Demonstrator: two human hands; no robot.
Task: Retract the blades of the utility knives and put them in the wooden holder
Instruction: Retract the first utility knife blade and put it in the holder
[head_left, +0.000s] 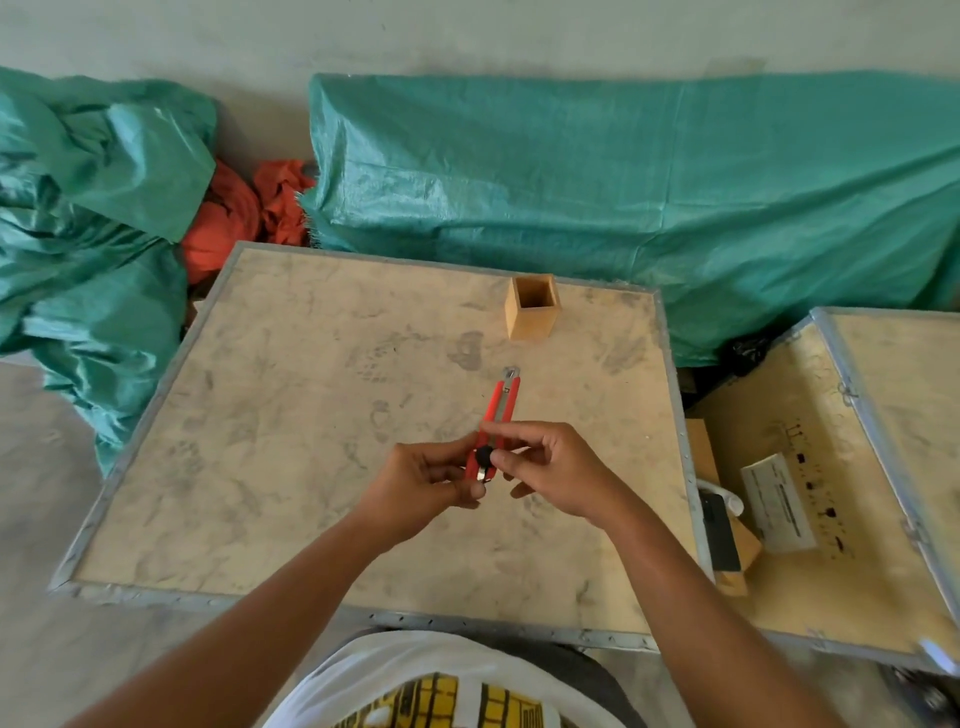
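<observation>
A red utility knife is held above the middle of the plywood board, its tip pointing away from me toward the wooden holder. My left hand grips the knife's near end from the left. My right hand pinches it from the right, with the thumb at the black knob on the slider. A short piece of metal shows at the far tip. The holder is a small square open-topped box standing upright near the board's far edge, and I see nothing inside it.
Green tarpaulin covers bulky shapes behind the board and at the left, with red cloth between them. A second crate at the right holds a white label and a black phone.
</observation>
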